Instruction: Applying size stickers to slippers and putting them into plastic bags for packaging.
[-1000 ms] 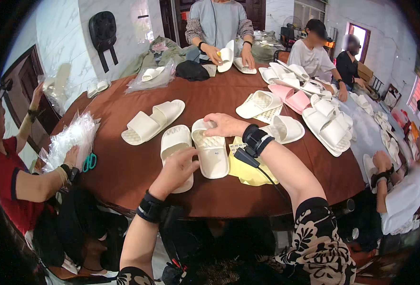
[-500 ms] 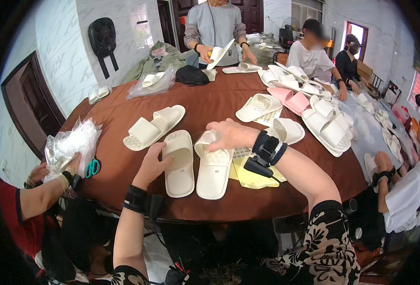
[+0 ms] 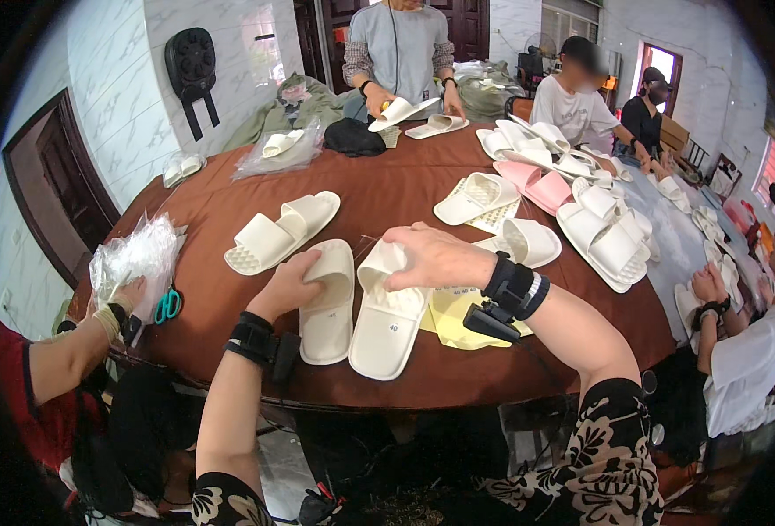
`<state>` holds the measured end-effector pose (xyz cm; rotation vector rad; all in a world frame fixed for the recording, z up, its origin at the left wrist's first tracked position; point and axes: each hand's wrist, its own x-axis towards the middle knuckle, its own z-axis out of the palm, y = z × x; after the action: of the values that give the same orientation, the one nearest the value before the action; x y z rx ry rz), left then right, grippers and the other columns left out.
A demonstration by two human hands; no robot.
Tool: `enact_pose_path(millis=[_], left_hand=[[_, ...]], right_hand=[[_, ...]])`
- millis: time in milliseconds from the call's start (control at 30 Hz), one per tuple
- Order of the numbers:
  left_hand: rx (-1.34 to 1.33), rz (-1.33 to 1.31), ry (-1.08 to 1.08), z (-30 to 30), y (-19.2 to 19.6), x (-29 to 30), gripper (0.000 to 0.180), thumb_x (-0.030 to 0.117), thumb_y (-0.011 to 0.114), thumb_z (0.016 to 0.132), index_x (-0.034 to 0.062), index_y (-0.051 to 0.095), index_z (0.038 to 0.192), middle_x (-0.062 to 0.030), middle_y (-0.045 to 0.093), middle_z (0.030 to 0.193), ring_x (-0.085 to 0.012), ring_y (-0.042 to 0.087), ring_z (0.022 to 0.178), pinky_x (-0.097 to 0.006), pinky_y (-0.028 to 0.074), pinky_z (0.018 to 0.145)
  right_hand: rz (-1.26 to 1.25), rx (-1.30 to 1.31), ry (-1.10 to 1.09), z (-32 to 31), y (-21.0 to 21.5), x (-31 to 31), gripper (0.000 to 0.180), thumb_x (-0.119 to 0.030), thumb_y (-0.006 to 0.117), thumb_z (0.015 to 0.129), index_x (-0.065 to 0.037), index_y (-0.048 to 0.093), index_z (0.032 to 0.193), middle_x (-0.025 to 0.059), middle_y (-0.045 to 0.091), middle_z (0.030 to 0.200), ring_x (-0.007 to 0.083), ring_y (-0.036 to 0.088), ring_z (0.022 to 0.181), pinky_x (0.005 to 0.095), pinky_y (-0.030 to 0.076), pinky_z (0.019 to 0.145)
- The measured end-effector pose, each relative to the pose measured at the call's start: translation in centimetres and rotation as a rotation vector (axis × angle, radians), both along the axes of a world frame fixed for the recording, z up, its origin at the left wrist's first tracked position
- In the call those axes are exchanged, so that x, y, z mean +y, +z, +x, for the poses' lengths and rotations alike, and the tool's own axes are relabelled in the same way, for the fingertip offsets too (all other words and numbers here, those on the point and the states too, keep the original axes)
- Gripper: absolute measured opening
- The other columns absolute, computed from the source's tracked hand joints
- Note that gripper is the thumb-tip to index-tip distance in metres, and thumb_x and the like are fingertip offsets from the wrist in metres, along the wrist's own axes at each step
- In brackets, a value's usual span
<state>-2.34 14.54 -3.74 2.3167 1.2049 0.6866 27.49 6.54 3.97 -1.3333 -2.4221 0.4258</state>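
The left hand (image 3: 289, 286) grips the left slipper (image 3: 328, 302). The right hand (image 3: 431, 257) lies with loosely curled fingers on the right slipper (image 3: 390, 320), on the near table (image 3: 387, 188).

Your view is a bright, evenly lit circular fisheye picture; black vignette fills the corners; daylight enters from windows (image 3: 572, 26) at one o'clock and three o'clock, the latter glaring pinkish-white; the tiled wall (image 3: 116, 96) at eleven o'clock gleams softly; shadows under the slippers on the brown table (image 3: 387, 188) are faint; the centre is sharp; straight lines bow toward the rim, where detail smears and darkens.
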Motion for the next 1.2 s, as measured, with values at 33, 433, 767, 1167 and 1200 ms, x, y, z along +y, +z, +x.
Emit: enact_pose_path(millis=[33,433,767,1167,1200], left_hand=[[0.0,-0.002,0.0,-0.1,0.0,-0.1,0.064,0.018,0.065,0.074,-0.0026,0.047,0.131,-0.021,0.052,0.131,-0.0332,0.05,0.122,-0.037,0.04,0.103],[0.143,0.048,-0.031,1.2,2.9,-6.5,0.065,0.032,0.075,0.074,-0.0036,0.053,0.124,-0.0212,0.06,0.106,-0.0344,0.058,0.092,-0.042,0.045,0.084],[0.128,0.337,0.159,2.5,0.9,-10.3,0.055,0.028,0.073,0.077,-0.0019,0.054,0.12,-0.0187,0.057,0.094,-0.0361,0.052,0.09,-0.045,0.043,0.079],[0.07,0.436,0.22,2.5,-1.0,-11.9,0.051,0.032,0.069,0.082,0.0009,0.055,0.12,-0.0154,0.053,0.098,-0.033,0.048,0.09,-0.043,0.041,0.081],[0.063,0.428,0.218,2.5,-1.1,-11.9,0.05,0.032,0.068,0.083,0.001,0.055,0.12,-0.0155,0.053,0.099,-0.0331,0.048,0.091,-0.043,0.041,0.082]], right_hand=[[0.01,0.031,-0.04,0.2,0.3,-0.4,0.074,-0.045,0.071,0.074,0.0,0.048,0.128,0.0237,0.054,0.115,0.0355,0.054,0.108,0.0389,0.044,0.093],[0.036,0.164,-0.354,2.5,-0.6,0.1,0.074,-0.057,0.068,0.071,0.001,0.055,0.115,0.0274,0.058,0.108,0.0386,0.057,0.104,0.0414,0.046,0.091],[-0.103,0.328,-0.13,4.9,-2.9,1.0,0.073,-0.048,0.07,0.074,0.004,0.053,0.122,0.0258,0.058,0.117,0.0367,0.058,0.105,0.0413,0.046,0.09],[-0.188,0.407,-0.117,5.8,-3.0,-0.1,0.068,-0.022,0.077,0.07,0.005,0.051,0.126,0.0198,0.063,0.11,0.0253,0.061,0.102,0.0331,0.048,0.088],[-0.169,0.398,-0.107,5.8,-2.9,0.0,0.067,-0.022,0.077,0.07,0.005,0.052,0.125,0.0199,0.063,0.111,0.0249,0.061,0.102,0.0331,0.048,0.088]])
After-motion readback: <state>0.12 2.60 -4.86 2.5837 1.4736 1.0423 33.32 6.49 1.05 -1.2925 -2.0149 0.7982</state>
